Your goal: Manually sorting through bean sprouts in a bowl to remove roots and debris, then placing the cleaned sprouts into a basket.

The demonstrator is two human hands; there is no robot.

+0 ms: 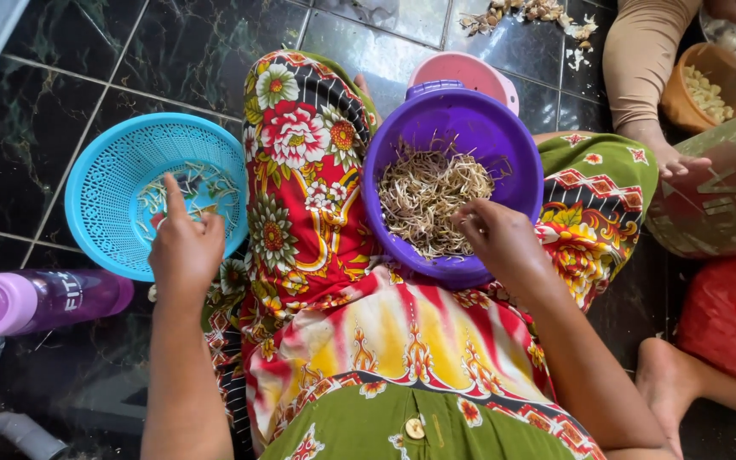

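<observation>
Seated position on dark tiled floor [172, 60]; lap covered by floral patterned cloth [317, 221].

Purple bowl [513, 153] is rested on the lap, right of centre, and is part-filled with a heap of thin pale bean sprouts [423, 196]. Right hand [504, 243] is held over the bowl's near rim, fingers curled inward and pinched at the edge of the heap; whether a sprout is actually gripped cannot be told.

Blue plastic colander [104, 196] is set on the floor just beside the left knee; a thin scatter of sprouts is seen inside it. Left hand [185, 247] is placed at the colander's near edge, index finger extended upward, the other fingers loosely folded; nothing is seen grasped.

A pink bowl [479, 72] is partly hidden behind the purple one. A purple bottle with pink cap [40, 300] lies on the floor, lower left.

Upper right: another person's sleeved arm [641, 60] is noted, beside an orange bowl [679, 85] of pale peeled pieces.
</observation>
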